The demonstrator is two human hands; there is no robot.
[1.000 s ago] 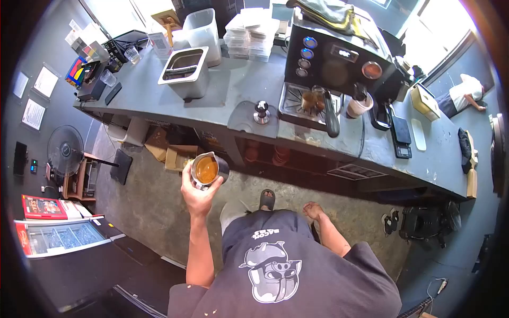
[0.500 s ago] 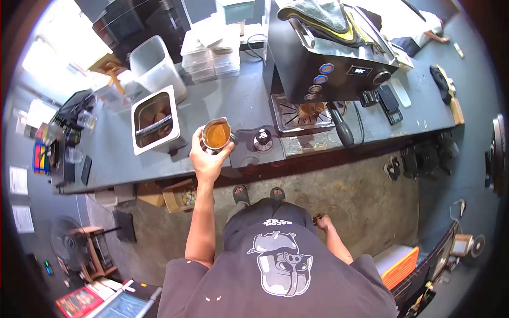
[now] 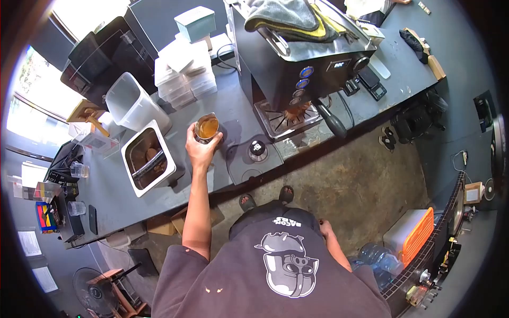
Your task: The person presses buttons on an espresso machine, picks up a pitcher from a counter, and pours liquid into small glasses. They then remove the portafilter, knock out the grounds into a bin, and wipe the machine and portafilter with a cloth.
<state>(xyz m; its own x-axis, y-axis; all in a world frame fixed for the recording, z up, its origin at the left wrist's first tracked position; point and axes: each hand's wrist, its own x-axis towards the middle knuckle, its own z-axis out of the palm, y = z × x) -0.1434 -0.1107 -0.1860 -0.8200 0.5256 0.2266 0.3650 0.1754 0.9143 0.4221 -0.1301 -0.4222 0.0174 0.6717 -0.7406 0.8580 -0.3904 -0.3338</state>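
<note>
My left hand (image 3: 200, 151) is wrapped round a small metal pitcher (image 3: 198, 129), which I hold above the counter. Brown coffee (image 3: 210, 126) shows inside it. Right of this hand, a tamper (image 3: 257, 150) with a dark round top stands on a dark mat (image 3: 270, 165). On the other side is a steel knock box (image 3: 168, 183) with a bar across it and dark pucks inside. My right hand (image 3: 326, 229) hangs low beside my body, partly behind my shirt; its fingers are too hidden to read.
An espresso machine (image 3: 275, 63) with a portafilter handle (image 3: 333, 121) fills the back right, a cloth (image 3: 289, 21) on top. Stacked plastic boxes (image 3: 185, 79) and a clear bin (image 3: 127, 103) stand behind the knock box. A black scale (image 3: 373, 85) lies beyond the machine.
My view has turned and shifted, so the counter appears tilted. The pitcher stays in my left hand and has tipped somewhat. My right hand has moved closer behind my shirt.
</note>
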